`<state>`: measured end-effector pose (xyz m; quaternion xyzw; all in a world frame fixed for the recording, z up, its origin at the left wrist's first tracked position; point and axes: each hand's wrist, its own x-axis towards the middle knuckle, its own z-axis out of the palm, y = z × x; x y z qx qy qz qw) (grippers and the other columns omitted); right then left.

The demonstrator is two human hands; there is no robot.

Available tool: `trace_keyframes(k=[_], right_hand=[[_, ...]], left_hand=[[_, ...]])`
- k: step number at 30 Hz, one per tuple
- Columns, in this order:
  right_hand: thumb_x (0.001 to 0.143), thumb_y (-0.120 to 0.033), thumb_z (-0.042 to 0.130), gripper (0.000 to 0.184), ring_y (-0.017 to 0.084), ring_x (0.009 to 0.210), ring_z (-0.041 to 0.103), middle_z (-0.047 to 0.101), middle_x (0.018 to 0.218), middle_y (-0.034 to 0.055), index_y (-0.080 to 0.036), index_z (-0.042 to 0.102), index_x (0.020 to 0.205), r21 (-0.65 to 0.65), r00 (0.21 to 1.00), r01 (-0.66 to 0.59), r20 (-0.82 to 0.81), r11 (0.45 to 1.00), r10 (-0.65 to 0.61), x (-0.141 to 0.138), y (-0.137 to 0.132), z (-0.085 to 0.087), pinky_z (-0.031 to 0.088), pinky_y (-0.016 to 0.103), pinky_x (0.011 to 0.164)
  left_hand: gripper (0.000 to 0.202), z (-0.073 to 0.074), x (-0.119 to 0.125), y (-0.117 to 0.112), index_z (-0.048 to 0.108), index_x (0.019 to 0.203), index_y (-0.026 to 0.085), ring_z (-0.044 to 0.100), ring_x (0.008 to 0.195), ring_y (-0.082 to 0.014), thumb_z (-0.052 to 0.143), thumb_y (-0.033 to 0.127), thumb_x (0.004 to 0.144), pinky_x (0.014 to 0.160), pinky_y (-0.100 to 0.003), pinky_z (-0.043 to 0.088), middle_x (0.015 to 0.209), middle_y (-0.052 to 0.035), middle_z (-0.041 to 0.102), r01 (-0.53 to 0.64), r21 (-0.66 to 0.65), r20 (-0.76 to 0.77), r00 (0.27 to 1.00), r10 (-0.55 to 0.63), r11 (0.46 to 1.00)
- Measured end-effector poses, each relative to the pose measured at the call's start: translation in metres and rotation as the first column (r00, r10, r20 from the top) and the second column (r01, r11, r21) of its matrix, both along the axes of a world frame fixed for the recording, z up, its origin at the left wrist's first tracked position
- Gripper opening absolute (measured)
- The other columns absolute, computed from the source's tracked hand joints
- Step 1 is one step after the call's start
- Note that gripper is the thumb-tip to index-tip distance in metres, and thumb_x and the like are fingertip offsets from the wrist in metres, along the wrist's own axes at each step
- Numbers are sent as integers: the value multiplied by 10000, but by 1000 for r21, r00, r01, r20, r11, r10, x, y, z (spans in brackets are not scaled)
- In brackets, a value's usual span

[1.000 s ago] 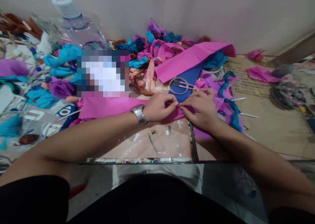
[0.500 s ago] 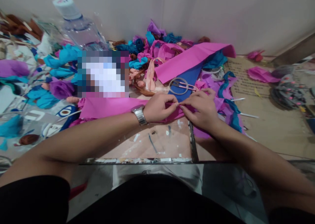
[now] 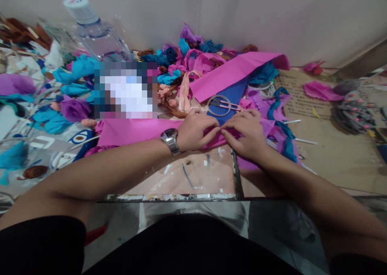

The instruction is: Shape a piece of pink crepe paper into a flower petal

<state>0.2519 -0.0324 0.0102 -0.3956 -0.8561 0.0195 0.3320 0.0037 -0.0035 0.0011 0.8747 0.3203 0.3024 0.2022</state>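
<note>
A long pink paper strip point(image 3: 133, 130) lies across the table in front of me. My left hand point(image 3: 195, 132), with a metal watch on its wrist, pinches the strip's right end. My right hand point(image 3: 246, 133) meets it fingertip to fingertip and grips the same pink paper. Just beyond my fingers lie thread snips point(image 3: 222, 105) on a blue sheet point(image 3: 231, 95). What my fingertips do with the paper is hidden under the hands.
A clear water bottle point(image 3: 96, 35) stands at the back left. Piles of pink, purple and teal paper scraps and flowers point(image 3: 69, 105) crowd the left and back. A folded pink sheet point(image 3: 238, 73) lies at the back. Brown cardboard point(image 3: 332, 146) covers the right side.
Both hands have shifted slightly away from me along the pink strip and closed tighter together; the rest is unchanged.
</note>
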Motion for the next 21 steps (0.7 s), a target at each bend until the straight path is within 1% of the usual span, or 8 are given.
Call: trace_keyframes(k=[4,10,16,21], right_hand=[[1111,-384,700,170,260,1091,735,862,1023,19,-262,783,1026,-33,1000,-1,-16,999,1,1,0,-1,394,539,1142],[1109,-338,676,125,238,1075,720,830,1018,19,-251,737,1044,-28,998,-54,-40,998,53,0,0,-2,426,501,1115],[1100,-352,674,131,253,1095,720,834,1035,33,-251,737,1044,-82,998,-59,-37,995,56,1,0,-2,426,513,1132],[1108,-355,689,128,242,1082,735,839,1040,26,-255,747,1055,-47,997,-60,-43,997,58,1,2,-4,447,497,1097]], left_hand=[[382,0,1,0,762,1037,226,723,900,-223,491,469,1153,1079,-497,367,982,-50,862,8,60,-20,1000,-7,998],[402,1,1,-2,774,1032,231,719,890,-216,473,457,1173,1075,-492,382,971,-57,854,22,153,-17,1000,-20,988],[377,0,0,-1,785,1071,243,741,940,-217,487,448,1176,1125,-496,393,1020,-58,869,33,153,-16,999,-31,988],[383,-1,0,0,783,1073,246,746,949,-220,475,446,1180,1126,-496,395,1028,-58,869,32,161,-10,999,-31,986]])
